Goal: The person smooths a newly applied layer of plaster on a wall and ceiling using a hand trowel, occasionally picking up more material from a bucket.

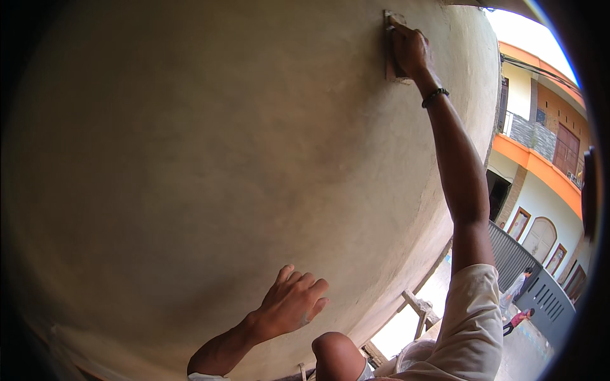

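Observation:
A wide plastered wall, grey-beige with cloudy darker patches, fills most of the view. High up near its right end, my right hand grips a flat rectangular plastering float laid against the surface. One finger stretches along the float's back, and the handle is hidden under my hand. My right arm reaches far up, with a dark beaded bracelet at the wrist. Lower down, my left hand hovers in front of the wall, empty, with fingers loosely bent and somewhat apart.
My bent knee is at the bottom. Beside it, past the wall's lower edge, are wooden pieces of a frame. On the right, two people are on the ground by a grey metal gate, before an orange-and-white building.

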Motion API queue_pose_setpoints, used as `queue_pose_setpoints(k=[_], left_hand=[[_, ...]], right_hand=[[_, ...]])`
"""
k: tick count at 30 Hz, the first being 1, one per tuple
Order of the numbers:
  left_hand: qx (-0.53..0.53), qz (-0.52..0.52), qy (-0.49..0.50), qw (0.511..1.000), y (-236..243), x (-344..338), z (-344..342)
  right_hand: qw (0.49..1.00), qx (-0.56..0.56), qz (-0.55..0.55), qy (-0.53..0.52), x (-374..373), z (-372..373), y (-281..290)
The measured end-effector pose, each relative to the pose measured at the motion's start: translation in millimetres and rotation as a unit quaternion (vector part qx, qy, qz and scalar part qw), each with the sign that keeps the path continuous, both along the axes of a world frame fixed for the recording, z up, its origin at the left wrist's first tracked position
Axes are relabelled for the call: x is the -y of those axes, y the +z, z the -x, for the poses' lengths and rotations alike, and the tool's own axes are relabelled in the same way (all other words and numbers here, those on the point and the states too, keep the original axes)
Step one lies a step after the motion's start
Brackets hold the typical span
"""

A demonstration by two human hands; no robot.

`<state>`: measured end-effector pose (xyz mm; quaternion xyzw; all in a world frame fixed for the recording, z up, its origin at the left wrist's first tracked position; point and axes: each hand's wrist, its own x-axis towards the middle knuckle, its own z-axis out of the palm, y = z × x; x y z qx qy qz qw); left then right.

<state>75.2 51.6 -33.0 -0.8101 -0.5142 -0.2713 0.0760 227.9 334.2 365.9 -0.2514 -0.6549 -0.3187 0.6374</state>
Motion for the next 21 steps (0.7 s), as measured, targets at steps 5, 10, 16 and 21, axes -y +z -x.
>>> queue_pose_setpoints(k=[5,10,16,21], left_hand=[[0.041,-0.014,-0.046,0.998,9,20,10],[0.044,0.0,-0.054,0.998,1,22,20],[0.018,0.025,0.0,1.0,-25,-6,28],[0.0,0.073,-0.012,0.997,-24,-12,28]], right_hand=[[0.978,-0.099,0.182,-0.004,-76,-79,-28],[0.998,0.015,0.02,0.054,3,-4,-140],[0.993,0.086,-0.078,0.013,78,63,-5],[0.983,-0.077,0.164,-0.032,-80,-80,79]])
